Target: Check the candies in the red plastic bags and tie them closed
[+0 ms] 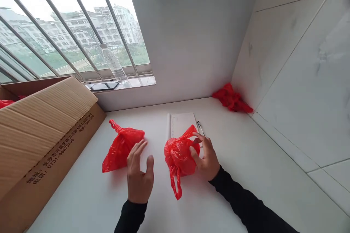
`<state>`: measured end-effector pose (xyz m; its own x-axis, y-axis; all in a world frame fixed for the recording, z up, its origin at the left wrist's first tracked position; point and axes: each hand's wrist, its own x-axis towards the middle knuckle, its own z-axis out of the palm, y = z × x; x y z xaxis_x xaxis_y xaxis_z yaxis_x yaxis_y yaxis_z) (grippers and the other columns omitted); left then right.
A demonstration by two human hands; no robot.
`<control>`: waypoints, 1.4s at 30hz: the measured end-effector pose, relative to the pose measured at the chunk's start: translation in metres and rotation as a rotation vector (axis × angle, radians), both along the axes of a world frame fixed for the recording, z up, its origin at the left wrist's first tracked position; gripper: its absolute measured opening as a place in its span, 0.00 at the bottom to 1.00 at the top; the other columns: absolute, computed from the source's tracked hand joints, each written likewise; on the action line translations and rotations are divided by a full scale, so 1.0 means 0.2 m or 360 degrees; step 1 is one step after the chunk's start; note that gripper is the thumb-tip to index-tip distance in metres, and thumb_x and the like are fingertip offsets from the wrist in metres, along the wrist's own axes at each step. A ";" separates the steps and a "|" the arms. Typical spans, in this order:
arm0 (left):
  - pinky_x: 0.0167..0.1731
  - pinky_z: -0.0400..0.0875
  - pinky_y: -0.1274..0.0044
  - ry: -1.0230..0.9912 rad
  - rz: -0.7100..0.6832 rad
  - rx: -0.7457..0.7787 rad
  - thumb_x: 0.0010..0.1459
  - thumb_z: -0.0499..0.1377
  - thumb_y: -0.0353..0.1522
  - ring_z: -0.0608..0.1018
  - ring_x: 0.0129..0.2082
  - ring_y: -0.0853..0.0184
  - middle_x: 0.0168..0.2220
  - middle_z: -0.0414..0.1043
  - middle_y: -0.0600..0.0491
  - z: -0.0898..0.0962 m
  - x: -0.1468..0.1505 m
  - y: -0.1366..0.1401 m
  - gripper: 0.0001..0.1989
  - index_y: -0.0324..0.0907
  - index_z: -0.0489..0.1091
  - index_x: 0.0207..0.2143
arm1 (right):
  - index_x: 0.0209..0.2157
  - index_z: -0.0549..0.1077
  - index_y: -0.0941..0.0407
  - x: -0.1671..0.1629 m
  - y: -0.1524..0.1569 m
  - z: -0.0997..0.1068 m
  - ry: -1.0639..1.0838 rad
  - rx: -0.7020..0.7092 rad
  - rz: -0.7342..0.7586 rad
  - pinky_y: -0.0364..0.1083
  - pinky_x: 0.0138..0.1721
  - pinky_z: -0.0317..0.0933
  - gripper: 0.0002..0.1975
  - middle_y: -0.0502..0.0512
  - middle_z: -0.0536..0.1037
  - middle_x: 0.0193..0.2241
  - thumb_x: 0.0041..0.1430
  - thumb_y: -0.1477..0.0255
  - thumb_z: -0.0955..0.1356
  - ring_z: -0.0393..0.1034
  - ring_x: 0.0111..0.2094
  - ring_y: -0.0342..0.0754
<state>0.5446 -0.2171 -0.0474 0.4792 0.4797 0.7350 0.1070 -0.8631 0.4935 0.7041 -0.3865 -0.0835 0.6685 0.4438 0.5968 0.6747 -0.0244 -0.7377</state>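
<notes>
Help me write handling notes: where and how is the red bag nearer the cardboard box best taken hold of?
I'd pinch the narrow neck of that red bag, coming from above: the plastic gathers there, with a loop jutting out at the far left, while the bag spreads wider toward the person. The left hand, at the bag's right side, would likely reach across.

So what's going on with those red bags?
A person's right hand is at a round red bag on a white table; I can't tell if it's gripping. The open left hand is by another red bag. A notebook and pen lie just beyond the round one.
</notes>
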 end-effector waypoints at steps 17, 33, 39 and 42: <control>0.43 0.71 0.69 0.0048 -0.0162 -0.0047 0.64 0.58 0.32 0.74 0.43 0.61 0.41 0.75 0.51 -0.12 0.07 -0.08 0.09 0.45 0.71 0.46 | 0.48 0.71 0.52 -0.02 -0.05 0.05 -0.0061 0.0034 0.0076 0.60 0.57 0.60 0.12 0.56 0.74 0.46 0.66 0.65 0.64 0.66 0.52 0.55; 0.47 0.72 0.66 -0.0061 -0.0223 0.0023 0.61 0.62 0.31 0.73 0.47 0.59 0.45 0.75 0.50 -0.11 0.05 -0.14 0.12 0.47 0.73 0.48 | 0.46 0.73 0.53 -0.06 -0.06 0.08 -0.0234 -0.0001 0.0046 0.62 0.61 0.55 0.14 0.56 0.75 0.48 0.60 0.72 0.62 0.66 0.54 0.55; 0.49 0.73 0.64 0.0043 -0.0333 0.0045 0.60 0.63 0.31 0.73 0.51 0.57 0.48 0.73 0.47 -0.12 0.06 -0.17 0.18 0.45 0.69 0.52 | 0.41 0.74 0.50 -0.11 -0.03 0.09 -0.0350 -0.0160 0.0195 0.65 0.66 0.46 0.05 0.49 0.77 0.34 0.64 0.69 0.66 0.71 0.39 0.50; 0.46 0.72 0.66 0.0002 -0.0277 0.0049 0.61 0.62 0.29 0.74 0.46 0.60 0.42 0.75 0.49 -0.14 0.06 -0.12 0.07 0.45 0.73 0.43 | 0.37 0.72 0.52 -0.08 -0.03 0.07 -0.0196 -0.0081 0.0096 0.61 0.59 0.58 0.05 0.52 0.77 0.34 0.66 0.70 0.64 0.70 0.38 0.51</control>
<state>0.5561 -0.2420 -0.0751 0.5537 0.3668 0.7475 -0.0447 -0.8834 0.4666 0.6885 -0.3930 -0.0695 0.5628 0.5129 0.6482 0.7614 -0.0163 -0.6481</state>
